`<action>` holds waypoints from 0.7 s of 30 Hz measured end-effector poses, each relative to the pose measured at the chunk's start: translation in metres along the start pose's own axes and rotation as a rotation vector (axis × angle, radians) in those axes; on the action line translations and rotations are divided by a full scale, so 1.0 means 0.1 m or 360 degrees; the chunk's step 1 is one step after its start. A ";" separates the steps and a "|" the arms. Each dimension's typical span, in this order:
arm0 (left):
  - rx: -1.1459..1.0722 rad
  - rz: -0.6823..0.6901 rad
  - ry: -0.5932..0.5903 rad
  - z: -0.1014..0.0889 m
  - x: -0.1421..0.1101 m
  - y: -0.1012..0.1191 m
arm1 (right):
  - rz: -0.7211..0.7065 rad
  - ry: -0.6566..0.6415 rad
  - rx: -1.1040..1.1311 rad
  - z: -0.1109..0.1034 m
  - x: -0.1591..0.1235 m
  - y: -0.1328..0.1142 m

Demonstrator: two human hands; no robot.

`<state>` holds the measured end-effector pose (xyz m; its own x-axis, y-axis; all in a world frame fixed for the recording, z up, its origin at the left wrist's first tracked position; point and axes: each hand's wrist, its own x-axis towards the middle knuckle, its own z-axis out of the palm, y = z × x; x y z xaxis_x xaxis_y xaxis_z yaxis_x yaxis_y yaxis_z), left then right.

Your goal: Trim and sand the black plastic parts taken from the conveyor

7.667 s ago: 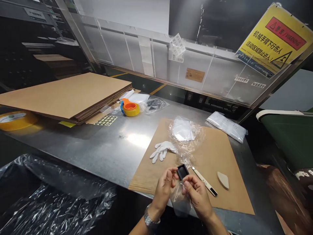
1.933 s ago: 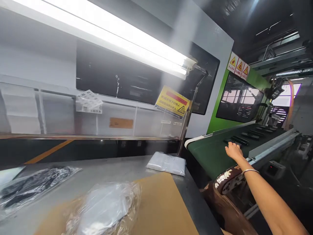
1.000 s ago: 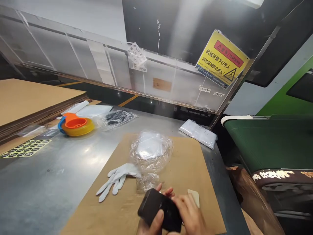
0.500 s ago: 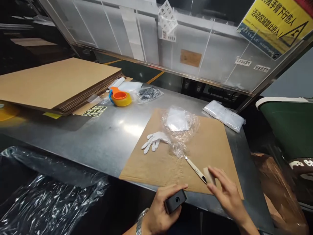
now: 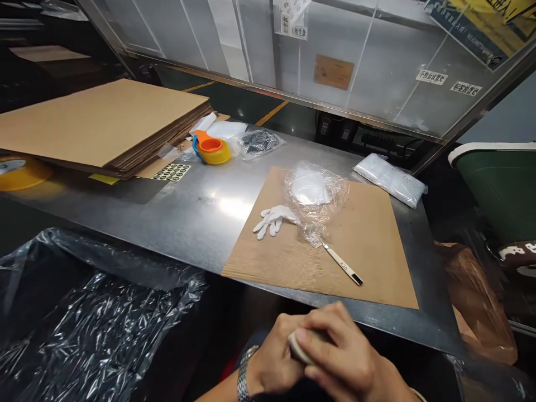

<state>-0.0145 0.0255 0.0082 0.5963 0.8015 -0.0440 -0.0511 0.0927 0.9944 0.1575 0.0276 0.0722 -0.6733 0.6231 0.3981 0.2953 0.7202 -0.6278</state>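
My left hand (image 5: 274, 357), with a metal watch band at the wrist, is closed at the front edge of the table. The small black block with a round hole that it held a moment ago is hidden behind my fingers. My right hand (image 5: 345, 354) is closed on a beige pad (image 5: 297, 347) and meets the left hand. A cream-handled scalpel (image 5: 343, 266) marked A26 lies beyond the hands on a cardboard sheet (image 5: 377, 245). Near its tip are a white glove (image 5: 275, 218) and a clear plastic bag (image 5: 312, 190) with white contents.
A cardboard stack (image 5: 113, 123) covers the table's left side, beside an orange tape dispenser (image 5: 213, 149). A packet of clear bags (image 5: 391, 177) lies at the back right. Black plastic film (image 5: 104, 324) is at lower left, below the metal table (image 5: 196, 212).
My right hand has brought the beige pad from above the cardboard, left and down to my left hand. The black block has gone out of sight. The view has tilted down.
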 end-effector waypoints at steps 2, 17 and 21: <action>-0.0353 -0.0062 0.0047 0.02 -0.01 -0.04 | 0.0202 0.0103 0.0158 0.10 -0.04 0.04; -0.2082 -0.0459 0.0221 -0.03 -0.01 -0.09 | 0.0293 0.0577 0.0048 0.81 -0.51 0.06; -0.1749 -0.0598 0.0364 0.15 -0.09 0.01 | 0.0229 0.0580 -0.0206 0.67 -0.34 0.08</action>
<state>-0.0085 0.0094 0.0111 0.5693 0.6923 -0.4434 -0.6311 0.7137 0.3041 0.1375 -0.0086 0.0087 -0.3413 0.7709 0.5379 0.4676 0.6356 -0.6143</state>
